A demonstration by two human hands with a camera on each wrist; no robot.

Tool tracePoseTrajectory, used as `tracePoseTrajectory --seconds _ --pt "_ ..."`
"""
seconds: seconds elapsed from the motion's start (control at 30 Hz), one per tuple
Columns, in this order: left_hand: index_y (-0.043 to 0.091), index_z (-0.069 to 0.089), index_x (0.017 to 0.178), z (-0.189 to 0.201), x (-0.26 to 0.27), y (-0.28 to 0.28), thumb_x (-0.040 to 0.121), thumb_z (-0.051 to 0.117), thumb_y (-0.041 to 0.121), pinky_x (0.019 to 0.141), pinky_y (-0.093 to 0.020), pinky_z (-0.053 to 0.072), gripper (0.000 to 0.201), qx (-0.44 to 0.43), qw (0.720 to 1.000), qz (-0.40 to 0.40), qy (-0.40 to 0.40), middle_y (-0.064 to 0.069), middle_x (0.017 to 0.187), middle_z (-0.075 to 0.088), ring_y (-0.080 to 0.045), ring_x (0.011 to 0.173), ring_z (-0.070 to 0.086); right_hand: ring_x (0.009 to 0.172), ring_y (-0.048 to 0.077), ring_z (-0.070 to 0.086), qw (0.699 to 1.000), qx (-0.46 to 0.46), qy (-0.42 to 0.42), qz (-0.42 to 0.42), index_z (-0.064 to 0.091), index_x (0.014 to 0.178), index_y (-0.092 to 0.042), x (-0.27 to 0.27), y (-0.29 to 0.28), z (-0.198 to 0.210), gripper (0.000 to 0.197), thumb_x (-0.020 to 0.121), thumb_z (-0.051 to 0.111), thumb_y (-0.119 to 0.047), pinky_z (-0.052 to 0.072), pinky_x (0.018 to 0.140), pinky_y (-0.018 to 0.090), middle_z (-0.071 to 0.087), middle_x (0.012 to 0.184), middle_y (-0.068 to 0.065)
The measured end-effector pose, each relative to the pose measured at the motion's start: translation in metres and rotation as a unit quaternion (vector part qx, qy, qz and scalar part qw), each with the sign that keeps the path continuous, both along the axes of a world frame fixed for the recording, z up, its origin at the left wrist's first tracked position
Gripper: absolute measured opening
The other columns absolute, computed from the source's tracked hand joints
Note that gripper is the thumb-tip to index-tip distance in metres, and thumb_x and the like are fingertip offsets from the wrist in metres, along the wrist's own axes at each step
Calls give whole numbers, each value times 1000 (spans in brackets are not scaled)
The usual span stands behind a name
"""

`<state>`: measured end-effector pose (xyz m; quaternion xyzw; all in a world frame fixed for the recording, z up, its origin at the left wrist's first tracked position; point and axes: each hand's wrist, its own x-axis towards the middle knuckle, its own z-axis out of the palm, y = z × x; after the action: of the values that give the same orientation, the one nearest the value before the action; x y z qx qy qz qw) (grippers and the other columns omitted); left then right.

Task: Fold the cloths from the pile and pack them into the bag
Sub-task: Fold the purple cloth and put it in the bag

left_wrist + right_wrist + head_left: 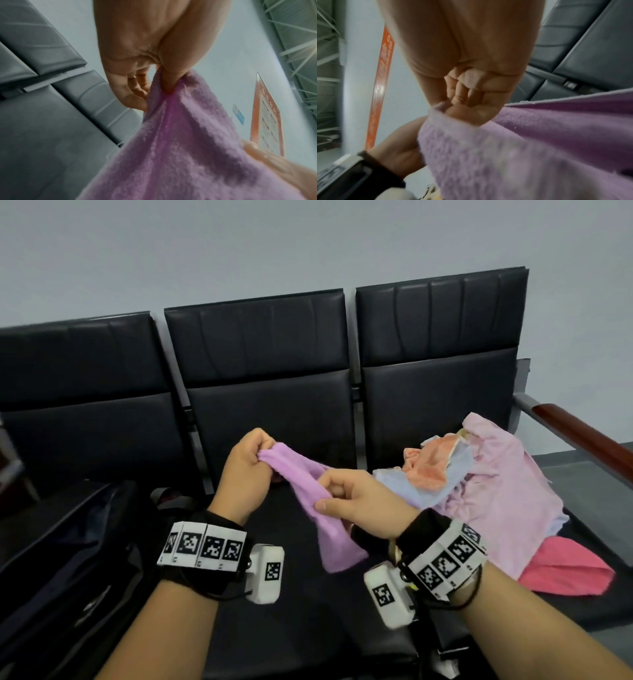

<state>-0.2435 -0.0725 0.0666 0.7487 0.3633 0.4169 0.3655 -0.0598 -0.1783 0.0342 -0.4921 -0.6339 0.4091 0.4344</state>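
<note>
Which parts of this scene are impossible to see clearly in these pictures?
- Bag inside: head view, too dark to show any packed cloths.
- Pile: head view, top cloths cover the lower ones, so no count.
- Purple cloth lower end: left wrist view cuts it off at the frame edge; right wrist view blurs it.
- Left hand fingertips: left wrist view, partly hidden behind the cloth.
- Orange sign: wrist views, text too blurred.

support: black padded three-seat bench [267,412] | right seat: heap of pink, orange, pale-blue and red cloths [496,484] | left seat: dark fabric bag [68,549]
</note>
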Motion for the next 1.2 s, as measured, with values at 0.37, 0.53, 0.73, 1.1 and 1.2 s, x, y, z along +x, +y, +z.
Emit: tracePoseTrajectory --seconds 0.37,0.53,0.73,1.1,1.2 --pt "21 43 68 4 -89 -1 81 57 -10 65 -44 46 37 28 991 -37 122 -17 75 57 -14 68 49 88 11 66 995 78 -27 -49 62 122 -21 -83 41 -9 30 94 61 -12 57 79 32 65 104 0" --pt "20 54 62 -13 -73 -14 83 65 -14 86 -42 57 41 27 984 -131 113 -12 96 65 -28 91 68 97 2 63 995 63 -70 -12 64 118 -23 -79 47 -16 33 87 72 -14 51 84 20 68 105 -7" --pt "10 65 67 -27 -64 -15 85 60 -9 95 -35 52 26 -103 991 -69 54 -7 112 65 -25 106 64 61 2 53 986 71 -112 -105 61 71 -27 -65 47 -25 17 82 73 -27 42 58 15 61 68 -8" --pt "22 56 98 -45 -65 -21 83 55 -8 72 -35 56 34 -106 991 -37 75 -2 87 69 -18 81 68 70 8 60 974 70 -180 -118 65 81 -21 -66 44 -15 12 90 59 -17 46 63 20 65 74 -4" --pt "28 59 86 -51 -71 -21 76 53 -7 62 -21 52 37 -44 988 -14 145 5 78 66 -9 73 63 74 8 61 969 85 -185 -137 66 84 -20 -62 40 -8 16 88 54 -10 49 65 22 66 78 -5"
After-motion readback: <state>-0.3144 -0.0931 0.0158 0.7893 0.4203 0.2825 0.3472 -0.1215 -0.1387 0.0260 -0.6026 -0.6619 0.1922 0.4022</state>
